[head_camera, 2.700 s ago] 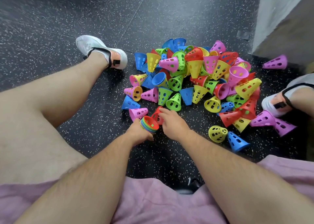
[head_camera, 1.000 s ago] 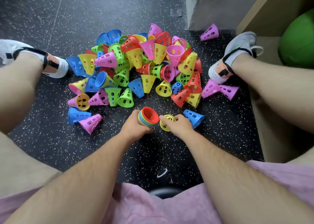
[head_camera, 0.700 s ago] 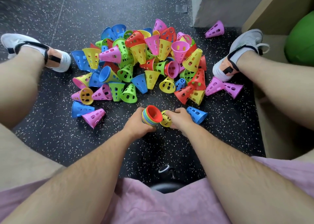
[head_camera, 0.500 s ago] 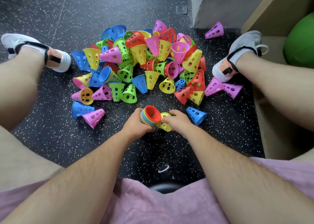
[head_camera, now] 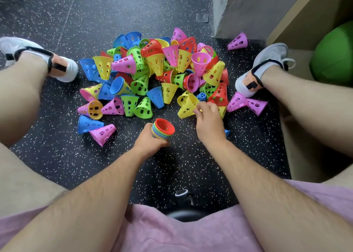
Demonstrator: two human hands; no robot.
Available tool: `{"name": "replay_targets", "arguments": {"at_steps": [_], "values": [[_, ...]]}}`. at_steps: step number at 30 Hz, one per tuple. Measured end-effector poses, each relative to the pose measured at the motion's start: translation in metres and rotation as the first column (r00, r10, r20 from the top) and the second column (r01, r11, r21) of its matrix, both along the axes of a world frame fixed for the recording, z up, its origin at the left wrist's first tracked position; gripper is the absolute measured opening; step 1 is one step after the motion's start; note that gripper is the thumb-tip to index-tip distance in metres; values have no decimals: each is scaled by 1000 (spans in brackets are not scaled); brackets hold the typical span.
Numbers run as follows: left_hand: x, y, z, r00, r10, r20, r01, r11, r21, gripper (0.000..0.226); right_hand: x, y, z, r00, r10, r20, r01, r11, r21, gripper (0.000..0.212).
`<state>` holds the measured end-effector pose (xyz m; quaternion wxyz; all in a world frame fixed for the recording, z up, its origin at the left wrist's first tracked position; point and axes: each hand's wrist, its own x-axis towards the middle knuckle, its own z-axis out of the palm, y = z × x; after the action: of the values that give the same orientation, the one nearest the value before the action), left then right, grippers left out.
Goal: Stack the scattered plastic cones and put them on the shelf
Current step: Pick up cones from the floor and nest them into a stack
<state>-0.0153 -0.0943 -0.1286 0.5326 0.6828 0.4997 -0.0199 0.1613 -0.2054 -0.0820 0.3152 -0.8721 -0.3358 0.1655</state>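
Note:
My left hand [head_camera: 150, 141] grips a nested stack of cones [head_camera: 163, 130] low over the floor, its wide end up with a red cone on top. My right hand [head_camera: 209, 122] reaches to the near edge of the loose pile [head_camera: 162, 70] and pinches a yellow cone [head_camera: 186, 106] by its rim. The pile holds several perforated cones in yellow, green, blue, red and purple, lying every way. A blue cone [head_camera: 227, 132] is mostly hidden behind my right wrist. A blue cone [head_camera: 87, 123] and a purple one [head_camera: 103, 135] lie apart at the left.
My shoes [head_camera: 38, 58] [head_camera: 263, 68] flank the pile on the speckled black floor. A lone purple cone [head_camera: 237, 41] lies by the grey wall [head_camera: 248, 9]. A wooden shelf unit [head_camera: 298, 22] with a green ball [head_camera: 336, 55] stands at the right. A stool caster [head_camera: 183, 194] sits between my knees.
My right hand has moved away from the stack, up and to the right to the pile's edge, with a yellow cone at its fingers. My left hand has kept the stack in place.

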Motion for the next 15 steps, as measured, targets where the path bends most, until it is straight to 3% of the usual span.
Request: {"name": "replay_targets", "arguments": {"at_steps": [6,9,12,15], "values": [[13,-2,3,999,6,45,-7,1000,10,62,-17,3,4,978,166,-123,-171,985,-30,13],[21,-2,7,997,-16,72,15,1000,18,65,-27,1,2,943,149,-297,-189,975,-113,14],[24,-2,8,995,-58,83,56,998,27,63,-28,-2,4,887,36,-461,-96,990,-107,19],[28,-5,6,992,-104,78,102,994,35,59,-22,-13,0,921,-159,-355,148,987,-58,14]]}}
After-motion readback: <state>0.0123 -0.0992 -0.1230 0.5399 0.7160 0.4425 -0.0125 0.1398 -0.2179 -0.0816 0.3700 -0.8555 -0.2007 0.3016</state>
